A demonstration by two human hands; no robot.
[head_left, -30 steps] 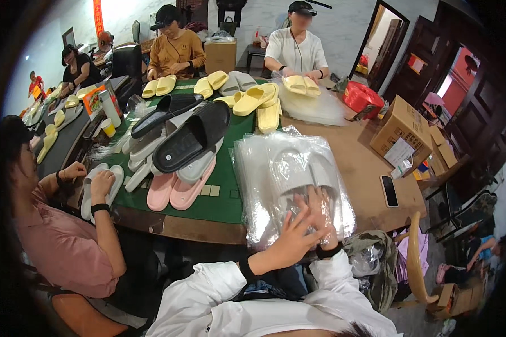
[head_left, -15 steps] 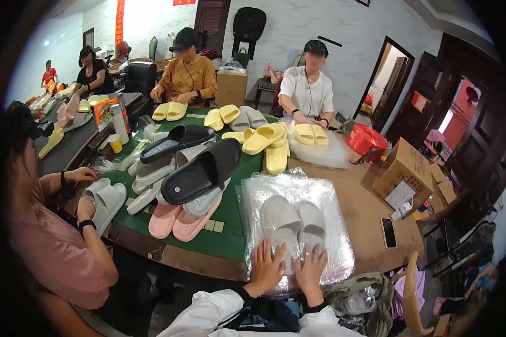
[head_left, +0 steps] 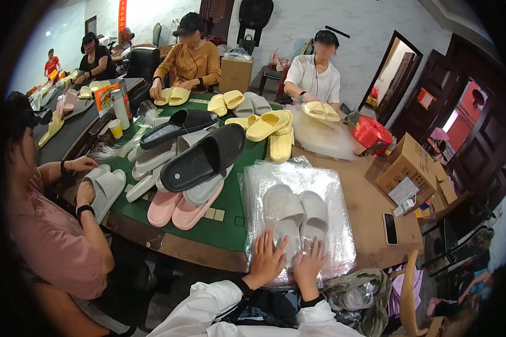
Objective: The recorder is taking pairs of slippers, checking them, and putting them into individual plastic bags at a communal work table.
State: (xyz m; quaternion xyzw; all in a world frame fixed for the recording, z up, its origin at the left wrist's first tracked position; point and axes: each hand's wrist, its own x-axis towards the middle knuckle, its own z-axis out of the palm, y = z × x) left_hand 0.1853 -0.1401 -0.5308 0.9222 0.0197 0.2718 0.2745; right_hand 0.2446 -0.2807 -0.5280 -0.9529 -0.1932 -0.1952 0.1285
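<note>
We have both hands flat and open at the near end of the pair of pale grey slippers [head_left: 298, 216], which lies on the stack of clear plastic bags [head_left: 337, 185] at the table's near edge; the left hand [head_left: 267, 259] and right hand [head_left: 309, 264] press down, gripping nothing. This looks like the bagging step (slippers squared up, not yet inside). Next, we judge, comes lifting one bag's mouth and sliding the pair in together.

white slippers [head_left: 298, 216]; clear bags [head_left: 331, 185]; green mat [head_left: 230, 224]; black slippers [head_left: 205, 157]
</note>
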